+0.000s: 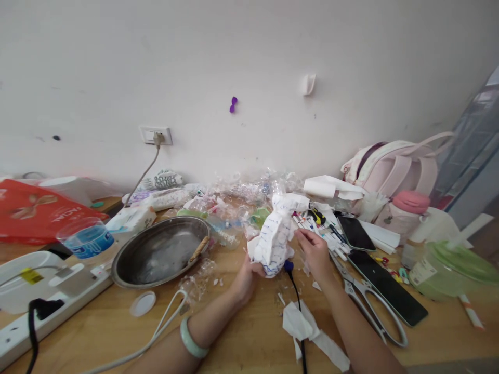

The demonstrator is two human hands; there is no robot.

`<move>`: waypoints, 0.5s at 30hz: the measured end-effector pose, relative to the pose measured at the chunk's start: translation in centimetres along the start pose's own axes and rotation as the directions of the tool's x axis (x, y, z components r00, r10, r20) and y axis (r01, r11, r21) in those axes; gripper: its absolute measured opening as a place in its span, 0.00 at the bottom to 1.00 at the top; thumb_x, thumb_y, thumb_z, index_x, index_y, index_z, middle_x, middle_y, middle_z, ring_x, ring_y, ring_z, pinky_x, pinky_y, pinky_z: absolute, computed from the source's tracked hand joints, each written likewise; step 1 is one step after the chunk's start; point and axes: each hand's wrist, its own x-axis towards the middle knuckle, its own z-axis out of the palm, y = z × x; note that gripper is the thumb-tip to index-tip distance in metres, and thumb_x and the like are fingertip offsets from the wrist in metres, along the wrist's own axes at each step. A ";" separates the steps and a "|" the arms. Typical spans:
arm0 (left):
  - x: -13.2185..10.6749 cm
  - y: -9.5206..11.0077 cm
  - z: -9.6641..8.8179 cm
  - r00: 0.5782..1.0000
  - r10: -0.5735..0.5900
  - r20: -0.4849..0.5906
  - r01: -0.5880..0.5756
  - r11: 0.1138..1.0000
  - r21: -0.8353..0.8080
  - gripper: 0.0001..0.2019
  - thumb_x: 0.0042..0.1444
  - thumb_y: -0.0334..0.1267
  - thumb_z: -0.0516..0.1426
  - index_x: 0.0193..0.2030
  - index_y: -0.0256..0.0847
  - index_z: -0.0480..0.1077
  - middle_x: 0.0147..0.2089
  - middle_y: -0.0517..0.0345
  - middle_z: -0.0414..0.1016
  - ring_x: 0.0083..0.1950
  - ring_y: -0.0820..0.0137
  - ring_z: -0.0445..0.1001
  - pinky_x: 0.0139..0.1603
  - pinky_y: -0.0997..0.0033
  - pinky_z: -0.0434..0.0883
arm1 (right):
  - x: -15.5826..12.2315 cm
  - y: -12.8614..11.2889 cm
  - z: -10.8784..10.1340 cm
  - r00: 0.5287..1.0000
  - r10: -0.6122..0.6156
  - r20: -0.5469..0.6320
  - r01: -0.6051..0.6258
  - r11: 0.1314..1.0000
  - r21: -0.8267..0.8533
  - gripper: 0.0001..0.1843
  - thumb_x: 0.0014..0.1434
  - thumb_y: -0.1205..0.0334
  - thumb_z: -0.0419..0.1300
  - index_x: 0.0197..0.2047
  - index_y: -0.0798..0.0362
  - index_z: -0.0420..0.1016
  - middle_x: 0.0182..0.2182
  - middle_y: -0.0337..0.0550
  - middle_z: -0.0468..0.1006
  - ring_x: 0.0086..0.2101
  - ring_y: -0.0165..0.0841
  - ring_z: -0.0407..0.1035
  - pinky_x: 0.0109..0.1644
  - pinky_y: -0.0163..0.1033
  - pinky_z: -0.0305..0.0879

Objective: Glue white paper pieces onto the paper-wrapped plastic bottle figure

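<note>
A white paper-wrapped figure (275,239) with blue pen marks stands tilted in the middle; its top looks like a clear bottle neck. My left hand (247,275), below a pale green bangle (192,340), is closed around its lower left side. At its right edge, my right hand (314,252) has thumb and fingers pinched together; what they hold, if anything, is hidden. A cord with a blue end (288,266) lies just under the figure. Torn white paper (300,322) rests on the table between my forearms.
At left are a metal basin (156,254), a power strip (50,311) and a clear, blue-labelled container (88,239). Clear plastic scraps (234,202) lie along the wall. Large scissors (370,301), phones (390,285), markers (335,241) and a green-lidded cup (440,270) are at right.
</note>
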 end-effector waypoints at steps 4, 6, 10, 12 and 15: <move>-0.4 0.5 0.9 0.997 -0.078 0.029 0.081 0.992 -0.096 0.24 0.26 0.24 0.50 0.35 0.34 0.74 0.30 0.56 0.76 0.35 0.64 0.71 0.35 0.69 0.66 | 0.0 -0.3 0.0 1.000 -0.002 -0.003 0.002 1.000 -0.021 0.21 0.47 0.44 0.60 0.32 0.55 0.76 0.26 0.43 0.77 0.29 0.35 0.68 0.35 0.38 0.64; -0.4 0.6 0.9 0.992 -0.123 0.040 0.127 0.982 -0.142 0.22 0.26 0.24 0.50 0.32 0.33 0.75 0.28 0.55 0.76 0.31 0.66 0.70 0.32 0.70 0.65 | 0.0 -0.3 0.0 1.000 -0.011 0.021 0.012 0.998 -0.057 0.20 0.47 0.45 0.60 0.32 0.55 0.75 0.25 0.43 0.76 0.28 0.35 0.68 0.33 0.37 0.64; 0.0 0.5 0.6 0.993 -0.118 0.027 0.121 0.973 -0.197 0.17 0.26 0.24 0.50 0.26 0.32 0.74 0.27 0.55 0.76 0.29 0.70 0.69 0.31 0.71 0.64 | -0.3 -0.3 -0.1 0.984 -0.077 0.159 0.113 0.965 -0.237 0.15 0.49 0.50 0.59 0.27 0.55 0.73 0.22 0.41 0.73 0.25 0.33 0.64 0.30 0.36 0.60; 0.1 0.6 0.5 0.993 -0.114 0.008 0.113 0.971 -0.209 0.17 0.25 0.23 0.50 0.26 0.32 0.74 0.27 0.56 0.76 0.29 0.70 0.69 0.30 0.72 0.64 | -0.5 -0.4 -0.2 0.970 -0.148 0.192 0.204 0.927 -0.316 0.12 0.50 0.54 0.57 0.25 0.54 0.71 0.20 0.39 0.70 0.23 0.31 0.62 0.28 0.35 0.58; 0.2 0.8 0.5 0.994 -0.108 -0.026 0.098 0.966 -0.241 0.19 0.25 0.23 0.50 0.28 0.33 0.73 0.31 0.56 0.77 0.29 0.70 0.69 0.28 0.73 0.63 | -0.6 -0.4 -0.2 0.954 -0.215 0.207 0.281 0.884 -0.374 0.08 0.49 0.60 0.54 0.23 0.53 0.67 0.19 0.37 0.66 0.22 0.30 0.60 0.28 0.34 0.57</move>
